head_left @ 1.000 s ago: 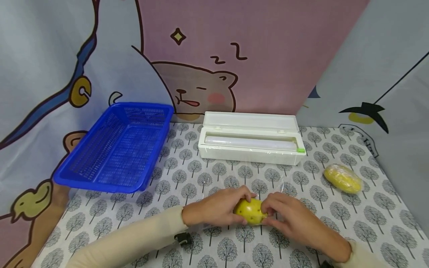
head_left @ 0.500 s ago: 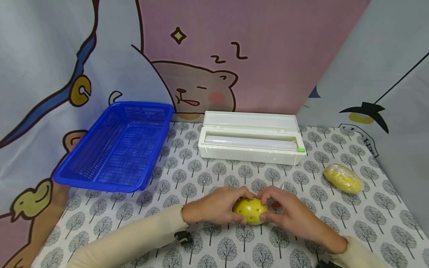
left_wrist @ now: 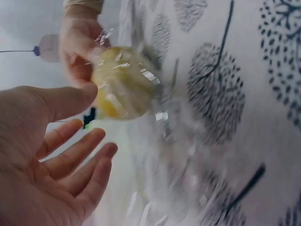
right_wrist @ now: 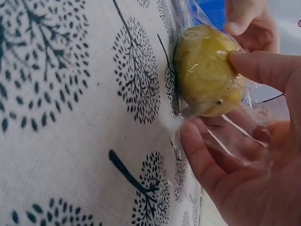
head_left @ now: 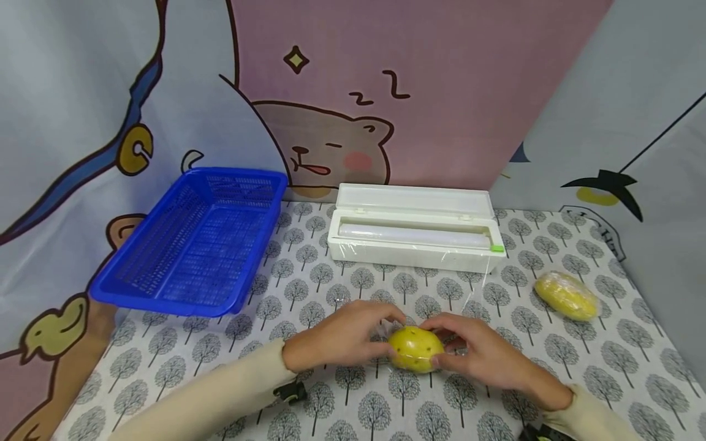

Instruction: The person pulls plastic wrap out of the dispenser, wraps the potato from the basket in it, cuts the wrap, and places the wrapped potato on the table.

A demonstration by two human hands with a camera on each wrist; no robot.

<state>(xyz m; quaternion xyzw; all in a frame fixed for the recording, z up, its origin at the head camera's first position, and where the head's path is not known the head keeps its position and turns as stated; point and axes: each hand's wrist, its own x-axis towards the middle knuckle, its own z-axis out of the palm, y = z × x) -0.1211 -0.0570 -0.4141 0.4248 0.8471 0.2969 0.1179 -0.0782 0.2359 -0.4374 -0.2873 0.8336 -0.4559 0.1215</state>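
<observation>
A yellow potato with dark spots sits on the tablecloth between both hands. Clear plastic wrap lies over it and trails loose at its side. My right hand holds the potato, its thumb pressing on the film and its other fingers on the far side. The left hand is at the potato's left end with fingers spread apart; in the left wrist view its thumb tip is close to the potato, and whether it touches cannot be told.
An uncovered white box with a roll of cling film stands behind the hands; film stretches from it toward them. A blue basket is at the left. Another wrapped yellow potato lies at the right.
My left hand has loosened from the potato and drawn slightly left. The right hand has moved from pinching the potato's right end to a wider hold around it. Box and basket stay put.
</observation>
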